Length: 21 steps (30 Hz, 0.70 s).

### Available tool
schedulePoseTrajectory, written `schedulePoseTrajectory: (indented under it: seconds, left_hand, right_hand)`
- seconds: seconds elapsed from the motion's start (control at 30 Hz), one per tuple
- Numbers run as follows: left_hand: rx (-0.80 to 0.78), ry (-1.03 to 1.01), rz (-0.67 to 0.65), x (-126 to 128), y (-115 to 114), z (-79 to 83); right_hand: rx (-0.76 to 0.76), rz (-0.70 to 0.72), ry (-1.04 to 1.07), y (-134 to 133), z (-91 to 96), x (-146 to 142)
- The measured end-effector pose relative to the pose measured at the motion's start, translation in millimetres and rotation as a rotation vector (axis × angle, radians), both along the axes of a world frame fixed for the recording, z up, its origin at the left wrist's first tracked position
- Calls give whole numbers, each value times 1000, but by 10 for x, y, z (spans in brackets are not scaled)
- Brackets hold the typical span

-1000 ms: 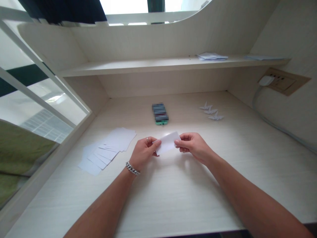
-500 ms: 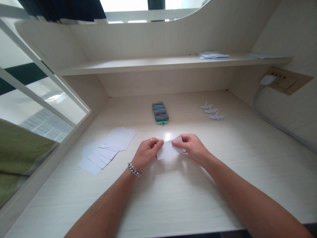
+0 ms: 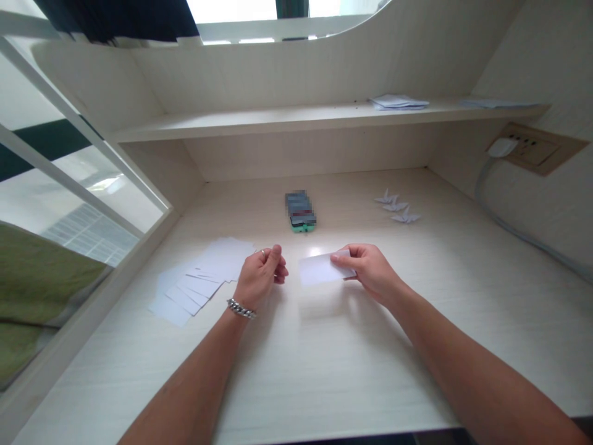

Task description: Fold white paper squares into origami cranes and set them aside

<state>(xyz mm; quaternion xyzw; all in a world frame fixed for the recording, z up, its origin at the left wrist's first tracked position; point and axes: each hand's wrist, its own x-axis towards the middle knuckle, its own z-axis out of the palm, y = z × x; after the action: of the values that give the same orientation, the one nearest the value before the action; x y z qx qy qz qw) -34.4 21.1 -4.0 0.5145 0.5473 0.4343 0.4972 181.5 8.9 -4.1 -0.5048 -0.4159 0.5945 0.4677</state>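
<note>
A small white sheet of paper (image 3: 319, 268) is pinched at its right end by my right hand (image 3: 368, 267), thumb on top and fingers beneath. It is held a little above the desk, where a faint shadow shows. My left hand (image 3: 263, 272), with a ring and a chain bracelet, is apart from the sheet, to its left. Its fingers are curled in against the thumb, and nothing shows between them. Loose white paper sheets (image 3: 227, 259) lie fanned out on the desk just left of that hand.
Several small folded paper cranes (image 3: 393, 207) stand at the back right. A dark object with a green end (image 3: 301, 211), blurred out, lies behind my hands. Papers (image 3: 399, 102) rest on the shelf (image 3: 259, 123). A plug (image 3: 501, 148) with its grey cable (image 3: 519, 236) is at the right wall.
My left hand has let go of the paper and moved left, its fingers curling. My right hand still holds the sheet, which now lies flatter and more level.
</note>
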Motion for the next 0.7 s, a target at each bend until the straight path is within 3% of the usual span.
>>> schedulePoseTrajectory:
  seconds: [0.17, 0.4, 0.53, 0.7]
  left_hand:
    - [39, 49, -165, 102, -66, -6]
    - [55, 62, -29, 48, -29, 1]
    - [59, 103, -132, 5, -4, -4]
    - [125, 9, -280, 81, -62, -26]
  right_hand:
    - [16, 50, -7, -14, -15, -22]
    - [99, 82, -35, -27, -5, -32]
    - [133, 40, -62, -27, 4, -45]
    - [170, 140, -143, -40, -1, -54]
